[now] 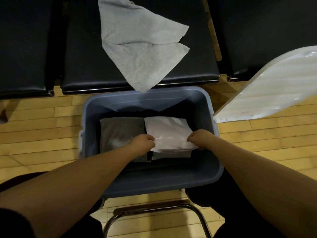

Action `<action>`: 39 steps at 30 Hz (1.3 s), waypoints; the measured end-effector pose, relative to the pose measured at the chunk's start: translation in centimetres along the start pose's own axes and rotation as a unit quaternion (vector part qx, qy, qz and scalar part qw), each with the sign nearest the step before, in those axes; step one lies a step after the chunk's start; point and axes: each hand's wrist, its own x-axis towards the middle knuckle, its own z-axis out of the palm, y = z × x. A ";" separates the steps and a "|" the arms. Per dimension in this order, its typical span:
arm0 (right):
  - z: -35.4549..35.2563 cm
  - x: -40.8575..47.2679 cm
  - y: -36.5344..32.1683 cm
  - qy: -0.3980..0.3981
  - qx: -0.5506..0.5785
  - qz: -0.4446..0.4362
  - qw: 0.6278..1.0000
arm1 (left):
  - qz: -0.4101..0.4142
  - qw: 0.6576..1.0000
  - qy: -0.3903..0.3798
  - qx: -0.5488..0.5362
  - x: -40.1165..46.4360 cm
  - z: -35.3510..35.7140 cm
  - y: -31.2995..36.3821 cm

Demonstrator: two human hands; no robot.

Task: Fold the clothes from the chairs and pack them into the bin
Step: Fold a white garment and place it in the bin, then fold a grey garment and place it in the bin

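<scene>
Wooden floor under our blue bin [89, 117], our left hand [144, 143] and right hand [197, 137] curled, pinching a folded white garment [168, 133] inside, dark folded garment [120, 129] beside it, grey cloth [142, 48] draped on black chairs [82, 66] behind

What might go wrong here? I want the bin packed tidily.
Both hands, left and right, grip the folded white shirt by its near edge only, so its far end could sag and unfold. The grey cloth overhangs the chair edge above the bin and may slide in unfolded.
</scene>
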 end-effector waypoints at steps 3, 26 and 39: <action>1.2 1.0 0.7 -0.025 -0.055 0.004 0.998 | -0.024 0.999 -0.041 0.021 0.5 1.2 0.3; -6.3 -5.8 -8.5 0.096 -0.036 -0.174 0.979 | 0.105 0.977 0.179 0.039 -1.9 -5.9 5.5; -10.7 -7.3 -13.9 0.349 0.026 -0.352 0.868 | 0.194 0.892 0.379 0.154 -2.0 -13.4 6.8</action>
